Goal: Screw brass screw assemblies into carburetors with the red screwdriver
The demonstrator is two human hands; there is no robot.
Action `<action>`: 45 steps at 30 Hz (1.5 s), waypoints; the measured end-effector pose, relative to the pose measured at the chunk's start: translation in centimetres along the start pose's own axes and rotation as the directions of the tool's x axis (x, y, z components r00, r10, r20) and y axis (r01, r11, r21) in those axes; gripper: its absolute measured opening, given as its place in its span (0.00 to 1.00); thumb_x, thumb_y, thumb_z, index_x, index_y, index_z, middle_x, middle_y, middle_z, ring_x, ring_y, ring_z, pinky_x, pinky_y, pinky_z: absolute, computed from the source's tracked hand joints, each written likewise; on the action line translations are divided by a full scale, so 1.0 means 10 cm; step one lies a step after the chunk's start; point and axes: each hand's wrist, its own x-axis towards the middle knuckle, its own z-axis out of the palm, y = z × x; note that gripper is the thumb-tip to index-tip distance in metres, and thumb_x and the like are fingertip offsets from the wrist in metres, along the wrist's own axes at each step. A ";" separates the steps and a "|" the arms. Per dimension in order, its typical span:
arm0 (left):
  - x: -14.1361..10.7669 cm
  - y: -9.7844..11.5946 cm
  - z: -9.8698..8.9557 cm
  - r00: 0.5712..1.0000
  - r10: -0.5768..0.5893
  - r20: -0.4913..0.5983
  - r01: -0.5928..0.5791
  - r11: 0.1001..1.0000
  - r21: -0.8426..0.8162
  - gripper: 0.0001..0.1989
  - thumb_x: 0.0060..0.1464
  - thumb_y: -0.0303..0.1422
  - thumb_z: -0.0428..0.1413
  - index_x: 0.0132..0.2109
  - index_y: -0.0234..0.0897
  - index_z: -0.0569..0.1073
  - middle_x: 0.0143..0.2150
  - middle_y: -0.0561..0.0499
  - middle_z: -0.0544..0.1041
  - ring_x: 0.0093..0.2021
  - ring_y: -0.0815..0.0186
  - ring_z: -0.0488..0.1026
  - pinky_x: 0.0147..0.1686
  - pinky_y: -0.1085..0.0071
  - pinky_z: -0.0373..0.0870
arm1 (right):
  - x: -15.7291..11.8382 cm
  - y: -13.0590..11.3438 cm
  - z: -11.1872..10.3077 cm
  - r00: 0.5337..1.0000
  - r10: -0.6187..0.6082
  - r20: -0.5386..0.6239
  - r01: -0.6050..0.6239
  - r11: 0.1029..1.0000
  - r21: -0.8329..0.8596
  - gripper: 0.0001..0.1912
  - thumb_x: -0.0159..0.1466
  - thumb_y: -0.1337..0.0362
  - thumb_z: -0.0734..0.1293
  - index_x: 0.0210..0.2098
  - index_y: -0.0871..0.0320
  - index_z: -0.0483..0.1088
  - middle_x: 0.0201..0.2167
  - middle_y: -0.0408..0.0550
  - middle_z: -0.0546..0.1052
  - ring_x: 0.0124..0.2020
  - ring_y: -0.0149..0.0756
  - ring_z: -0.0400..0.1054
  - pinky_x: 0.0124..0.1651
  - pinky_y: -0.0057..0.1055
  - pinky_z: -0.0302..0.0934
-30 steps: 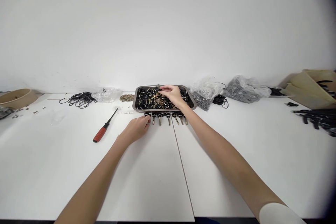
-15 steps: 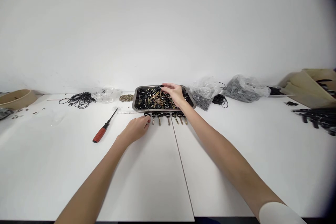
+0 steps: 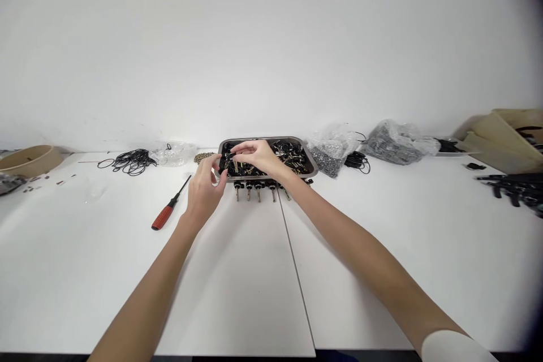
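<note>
A metal tray (image 3: 314,168) full of black and brass-coloured parts stands near the wall. Over its left half, my right hand (image 3: 255,156) pinches a small black part with a brass-coloured stem (image 3: 236,164). My left hand (image 3: 206,185) is at the tray's left front corner, thumb and fingers apart, with nothing visible between them. Along the front edge of the tray several black pieces with brass-coloured stems (image 3: 258,192) lie in a row, stems pointing toward me. Some at the right end are hidden by my right forearm.
A red-handled screwdriver (image 3: 163,217) lies left of my left hand. Black cords (image 3: 133,162), small brass pieces (image 3: 202,156) and a tan bowl (image 3: 31,161) are farther left. Plastic bags of parts (image 3: 331,153), black parts (image 3: 520,189) and a beige container (image 3: 486,138) lie to the right.
My left hand has lifted off the row and opened beside the tray. My right hand has moved left across the tray with a part in its fingers. A stemmed piece now shows at the row's left end.
</note>
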 end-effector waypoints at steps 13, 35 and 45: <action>0.00 -0.15 0.05 0.996 0.050 0.069 -0.054 0.997 0.048 0.09 0.58 0.34 0.55 0.46 0.40 0.72 0.40 0.53 0.72 0.27 0.76 0.64 0.32 0.74 0.64 | -0.08 0.01 0.14 0.967 0.070 0.245 -0.030 0.986 -0.162 0.12 0.56 0.65 0.70 0.40 0.61 0.78 0.37 0.48 0.80 0.40 0.34 0.74 0.42 0.26 0.65; 0.05 -0.22 0.09 0.783 -0.279 0.556 0.214 0.960 0.180 0.07 0.52 0.36 0.58 0.38 0.43 0.78 0.35 0.52 0.77 0.32 0.66 0.72 0.34 0.70 0.66 | 0.12 0.48 -0.47 0.969 0.221 -0.114 -0.233 0.968 -0.098 0.08 0.61 0.68 0.66 0.35 0.63 0.77 0.35 0.51 0.79 0.28 0.26 0.67 0.26 0.20 0.59; 0.04 -0.21 0.05 0.778 -0.333 0.532 0.148 0.921 0.360 0.12 0.56 0.39 0.54 0.45 0.45 0.77 0.39 0.50 0.77 0.38 0.62 0.72 0.35 0.70 0.65 | 0.15 0.62 -0.58 0.950 0.201 -0.239 -0.223 0.972 -0.068 0.09 0.60 0.72 0.63 0.38 0.64 0.75 0.33 0.52 0.77 0.28 0.27 0.67 0.26 0.21 0.59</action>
